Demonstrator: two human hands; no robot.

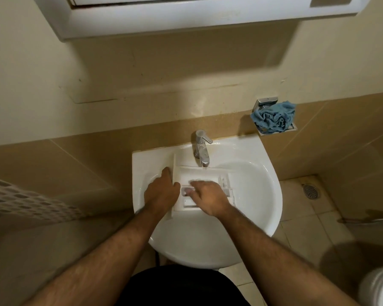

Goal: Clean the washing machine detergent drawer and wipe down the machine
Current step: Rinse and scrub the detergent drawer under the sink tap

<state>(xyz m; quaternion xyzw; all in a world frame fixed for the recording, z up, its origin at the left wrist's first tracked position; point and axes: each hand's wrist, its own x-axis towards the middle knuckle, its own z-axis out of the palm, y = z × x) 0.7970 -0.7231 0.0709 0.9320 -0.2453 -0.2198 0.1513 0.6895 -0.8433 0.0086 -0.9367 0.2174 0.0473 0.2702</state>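
Note:
A white detergent drawer (199, 173) lies in the white sink (252, 195), right below the chrome tap (202, 149). My left hand (161, 191) holds the drawer's left front panel, fingers over its top edge and thumb on the inner side. My right hand (208, 196) reaches into the drawer's compartments with fingers bent down, fingertips blurred; whether it holds anything there cannot be made out. A crumpled blue cloth (273, 117) sits on a metal wall holder to the right above the sink.
A white cabinet (186, 16) hangs overhead on the beige wall. To the right is tiled floor with a round drain (311, 191). A patterned white surface (20, 199) shows at the left edge. The sink's front rim is close to my body.

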